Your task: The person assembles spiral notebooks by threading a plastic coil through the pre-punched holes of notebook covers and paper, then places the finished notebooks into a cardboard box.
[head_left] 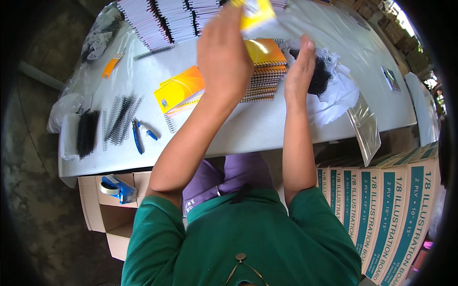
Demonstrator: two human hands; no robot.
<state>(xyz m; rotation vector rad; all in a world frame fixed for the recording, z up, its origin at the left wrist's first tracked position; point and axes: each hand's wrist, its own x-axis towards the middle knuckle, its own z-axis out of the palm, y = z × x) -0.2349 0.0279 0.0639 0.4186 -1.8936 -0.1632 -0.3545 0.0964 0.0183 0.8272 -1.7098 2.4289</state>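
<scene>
Black spiral coils lie on a white table, left of blue-handled cutters. Yellow notebooks rest at an angle farther right. A person's left hand, blurred, reaches a yellow-and-white booklet; whether it grips cannot be told. A spiral-bound stack sits between the hands. The right hand, open, fingers extended, is beside dark coils on crumpled white wrapping.
</scene>
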